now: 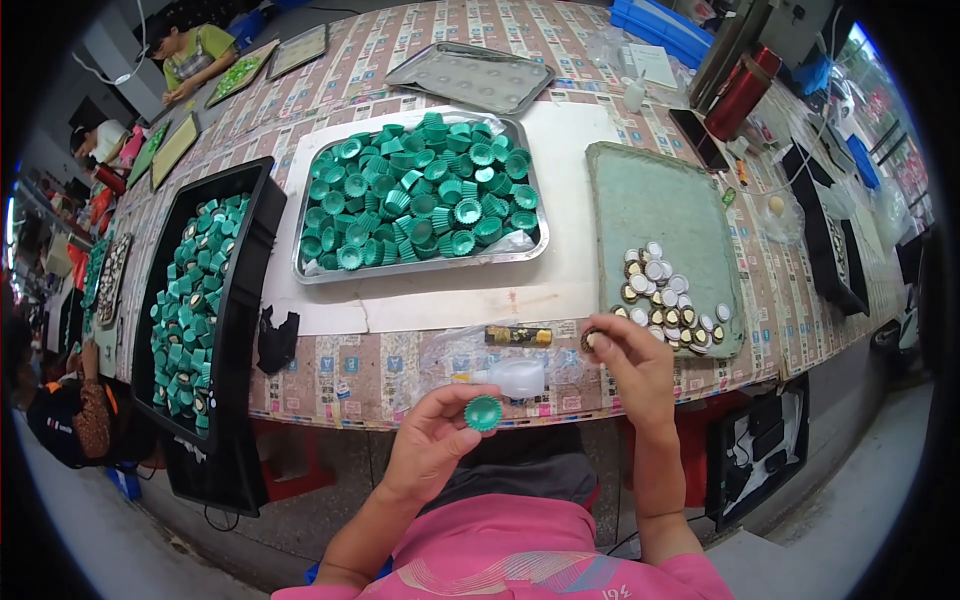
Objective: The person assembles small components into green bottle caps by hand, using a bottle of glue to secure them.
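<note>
Between the thumb and fingers of my left hand (432, 445) is a small green fluted cup (483, 413), its open side facing up toward me. My right hand (640, 370) pinches a small round disc (590, 340) with a dark edge, at the near left corner of a pale green board (650, 200). On that board lies a loose pile of white and dark-edged discs (670, 300). A metal tray (420, 270) heaped with green fluted cups stands ahead of me. Just beyond my left hand, a translucent squeeze bottle (518, 378) lies on its side.
On the left, a black crate (262, 215) holds more green cups, some with discs inside. A black-and-gold cylinder (518, 335) lies on clear plastic. Farther back are an empty metal tray (470, 75), a phone (698, 138) and a red flask (742, 92). People work at far left.
</note>
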`<state>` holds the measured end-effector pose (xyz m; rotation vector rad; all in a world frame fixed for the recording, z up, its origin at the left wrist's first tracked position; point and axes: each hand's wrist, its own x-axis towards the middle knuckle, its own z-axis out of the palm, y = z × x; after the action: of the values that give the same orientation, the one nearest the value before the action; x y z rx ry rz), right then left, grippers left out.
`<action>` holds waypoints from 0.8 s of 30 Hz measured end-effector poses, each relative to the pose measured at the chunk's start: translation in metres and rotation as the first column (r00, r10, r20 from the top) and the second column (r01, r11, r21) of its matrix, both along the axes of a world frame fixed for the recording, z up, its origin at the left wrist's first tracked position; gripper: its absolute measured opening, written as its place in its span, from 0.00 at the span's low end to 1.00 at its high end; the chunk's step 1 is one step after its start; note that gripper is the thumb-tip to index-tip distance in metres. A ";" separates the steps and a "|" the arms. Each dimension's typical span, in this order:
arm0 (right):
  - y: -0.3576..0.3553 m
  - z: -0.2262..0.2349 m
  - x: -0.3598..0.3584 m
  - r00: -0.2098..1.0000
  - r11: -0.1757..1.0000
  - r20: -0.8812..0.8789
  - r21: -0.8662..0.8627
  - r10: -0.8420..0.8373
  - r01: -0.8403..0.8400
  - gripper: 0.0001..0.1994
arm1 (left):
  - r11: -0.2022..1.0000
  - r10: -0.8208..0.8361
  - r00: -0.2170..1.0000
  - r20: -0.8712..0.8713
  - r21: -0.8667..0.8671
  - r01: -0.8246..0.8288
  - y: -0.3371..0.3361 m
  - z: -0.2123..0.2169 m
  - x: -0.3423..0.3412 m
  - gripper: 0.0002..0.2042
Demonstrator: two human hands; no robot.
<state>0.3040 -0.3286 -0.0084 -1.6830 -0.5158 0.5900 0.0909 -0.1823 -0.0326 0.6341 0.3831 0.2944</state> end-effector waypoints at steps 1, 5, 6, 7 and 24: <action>0.003 0.001 -0.011 0.996 0.999 -0.085 0.031 0.037 -0.035 0.12 | 0.999 -0.038 0.999 -0.014 0.006 0.038 0.001 -0.001 -0.001 0.22; 0.014 0.005 -0.048 0.977 0.982 -0.104 0.063 0.186 -0.180 0.15 | 0.999 -0.041 0.998 -0.046 0.019 0.042 0.007 -0.005 -0.013 0.21; 0.017 0.007 -0.059 0.973 0.979 -0.117 0.050 0.201 -0.196 0.15 | 0.998 -0.056 0.997 -0.048 -0.032 0.055 0.009 -0.005 -0.017 0.21; 0.020 0.009 -0.068 0.970 0.975 -0.100 0.057 0.220 -0.215 0.16 | 0.995 -0.070 0.996 -0.050 -0.080 0.066 0.012 -0.004 -0.022 0.21; 0.046 0.003 -0.100 0.846 0.891 0.288 -0.066 0.448 -0.449 0.18 | 0.953 -0.164 0.985 0.046 -0.251 0.170 0.016 -0.023 -0.041 0.21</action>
<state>0.2042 -0.2830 -0.0056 -1.6612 -1.1520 0.6714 0.0495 -0.1658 -0.0560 0.4069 0.3346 0.0883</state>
